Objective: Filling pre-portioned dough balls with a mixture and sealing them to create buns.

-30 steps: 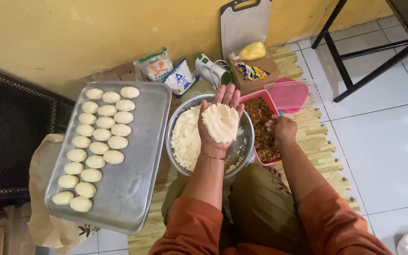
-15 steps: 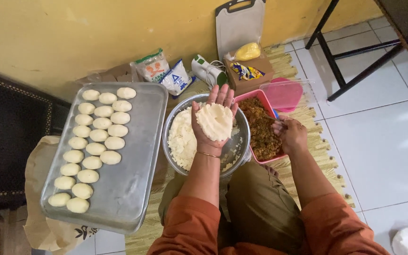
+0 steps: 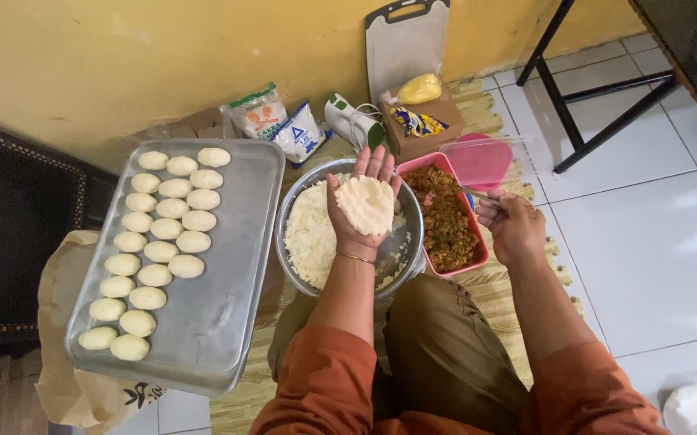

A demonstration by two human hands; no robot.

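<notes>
Left hand (image 3: 362,205) open, palm up, flat dough disc (image 3: 365,204) lying on it above the metal bowl (image 3: 401,250) | right hand (image 3: 511,228) curled, seemingly pinching a spoon, at the pink box's (image 3: 443,216) right edge

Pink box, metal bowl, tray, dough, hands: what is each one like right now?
Pink box: open, full of brown filling.
Clear lid: off, lying behind the box.
Metal bowl: partly filled with white dough.
Tray: left part covered with dough balls, the rest bare.
Dough disc: flattened, lying on the left hand.
Right hand: beside the pink box, fingers curled.
</notes>
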